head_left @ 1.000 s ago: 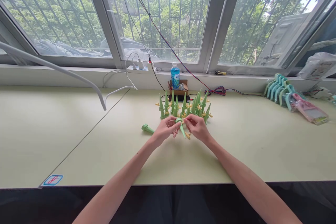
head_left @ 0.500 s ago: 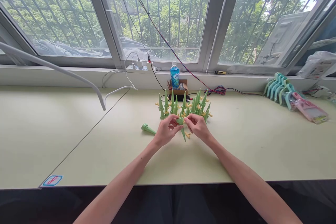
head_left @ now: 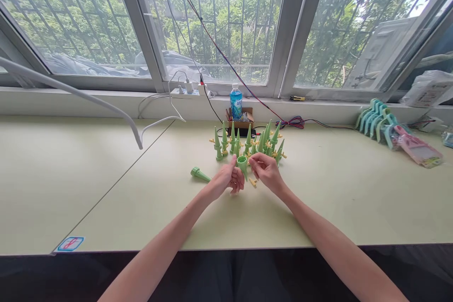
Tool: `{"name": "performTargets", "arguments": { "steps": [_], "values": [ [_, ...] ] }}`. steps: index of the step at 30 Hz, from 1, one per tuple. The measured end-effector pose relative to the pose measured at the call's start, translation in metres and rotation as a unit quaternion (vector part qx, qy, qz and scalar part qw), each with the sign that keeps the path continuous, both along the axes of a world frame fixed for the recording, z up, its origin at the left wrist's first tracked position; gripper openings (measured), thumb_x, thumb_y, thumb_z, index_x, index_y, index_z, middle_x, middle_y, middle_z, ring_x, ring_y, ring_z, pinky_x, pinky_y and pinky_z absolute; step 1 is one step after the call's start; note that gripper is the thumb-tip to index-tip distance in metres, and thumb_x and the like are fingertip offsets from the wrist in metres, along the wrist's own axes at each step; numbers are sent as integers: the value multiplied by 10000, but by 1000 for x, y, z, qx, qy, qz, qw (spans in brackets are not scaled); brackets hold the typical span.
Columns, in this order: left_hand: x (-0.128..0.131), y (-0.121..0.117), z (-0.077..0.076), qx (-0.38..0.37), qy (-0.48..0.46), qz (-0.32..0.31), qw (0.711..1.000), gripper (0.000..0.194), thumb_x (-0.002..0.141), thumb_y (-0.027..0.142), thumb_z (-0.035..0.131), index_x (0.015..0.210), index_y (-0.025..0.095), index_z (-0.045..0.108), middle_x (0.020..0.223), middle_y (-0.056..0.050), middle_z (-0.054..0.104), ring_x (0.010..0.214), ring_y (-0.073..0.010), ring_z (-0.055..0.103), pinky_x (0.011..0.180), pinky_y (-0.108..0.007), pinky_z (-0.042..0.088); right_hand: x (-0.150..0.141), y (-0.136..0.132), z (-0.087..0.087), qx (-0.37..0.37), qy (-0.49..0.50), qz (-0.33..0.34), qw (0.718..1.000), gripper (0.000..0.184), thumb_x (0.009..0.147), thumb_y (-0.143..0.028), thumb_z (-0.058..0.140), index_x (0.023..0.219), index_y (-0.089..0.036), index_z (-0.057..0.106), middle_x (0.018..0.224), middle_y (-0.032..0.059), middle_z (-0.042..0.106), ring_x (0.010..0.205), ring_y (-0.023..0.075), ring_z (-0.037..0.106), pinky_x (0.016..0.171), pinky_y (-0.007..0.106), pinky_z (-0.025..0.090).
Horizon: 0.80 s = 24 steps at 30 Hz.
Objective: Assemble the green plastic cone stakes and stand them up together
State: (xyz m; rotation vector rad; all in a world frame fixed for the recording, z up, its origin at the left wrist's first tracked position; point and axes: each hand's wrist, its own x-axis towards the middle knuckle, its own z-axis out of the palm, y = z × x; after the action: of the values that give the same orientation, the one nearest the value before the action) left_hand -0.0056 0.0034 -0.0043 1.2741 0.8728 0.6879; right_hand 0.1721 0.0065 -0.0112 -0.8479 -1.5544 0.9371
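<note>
A green plastic plant watering spike (head_left: 242, 164) sits between my hands, its round open end facing up toward me and its point downward. My left hand (head_left: 228, 179) is closed around its left side, thumb near the rim and fingers curled by the cone. My right hand (head_left: 267, 172) pinches a small yellow valve (head_left: 249, 162) at the spike's right side; the fingers partly cover it. Below them another yellow valve (head_left: 253, 182) lies on the table. To the left a capped green spike (head_left: 200, 174) lies on its side.
Several green spikes with yellow valves (head_left: 217, 144) stand points up just behind my hands. Farther back are a blue bottle (head_left: 236, 102), a small cardboard box (head_left: 249, 115) and a dark phone (head_left: 242, 132). Wrapped hangers (head_left: 377, 120) lie at right; a white tube (head_left: 130, 125) reaches in from the left.
The spike has turned so its open end now faces me. My left hand has shifted its hold, dropping lower with the thumb raised. My right hand has barely moved.
</note>
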Motion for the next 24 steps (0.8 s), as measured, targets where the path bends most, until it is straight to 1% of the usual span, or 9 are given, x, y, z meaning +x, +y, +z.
{"name": "performTargets", "arguments": {
  "steps": [3,7,14,18,24],
  "values": [
    [0,-1,0,-9,-6,-7,1000,802,829,786,251,616,113,631,605,-121,644,429,-120,510,388,-220,363,0,0,-1,-7,1,15,1000,346,860,-528,589,776,-193,572,570,-32,460,417,93,419,403,249,338],
    [0,-1,2,-1,-17,-12,1000,781,834,771,294,624,109,652,623,-135,664,425,-118,506,381,-220,359,1,2,-3,-15,9,20,1000,353,847,-531,604,759,-191,567,584,-30,474,412,87,425,390,242,342],
    [0,-1,1,20,-39,-2,999,670,848,693,430,683,95,683,686,-137,685,415,-104,499,370,-223,360,2,3,-4,-16,15,29,999,336,859,-508,598,754,-192,556,556,-38,463,398,85,417,386,237,329],
    [-1,-1,0,49,-40,7,998,574,840,635,520,715,95,671,716,-117,679,407,-84,485,372,-222,350,2,3,-2,-17,1,26,1000,337,861,-507,595,744,-194,549,508,-48,445,392,90,405,394,237,331],
    [-1,-4,5,92,-15,18,995,431,822,541,617,719,122,615,639,-56,639,424,-79,494,388,-208,345,3,3,-3,-17,-2,27,999,336,859,-500,598,737,-192,547,487,-55,428,391,92,407,388,232,329]
  ]
}}
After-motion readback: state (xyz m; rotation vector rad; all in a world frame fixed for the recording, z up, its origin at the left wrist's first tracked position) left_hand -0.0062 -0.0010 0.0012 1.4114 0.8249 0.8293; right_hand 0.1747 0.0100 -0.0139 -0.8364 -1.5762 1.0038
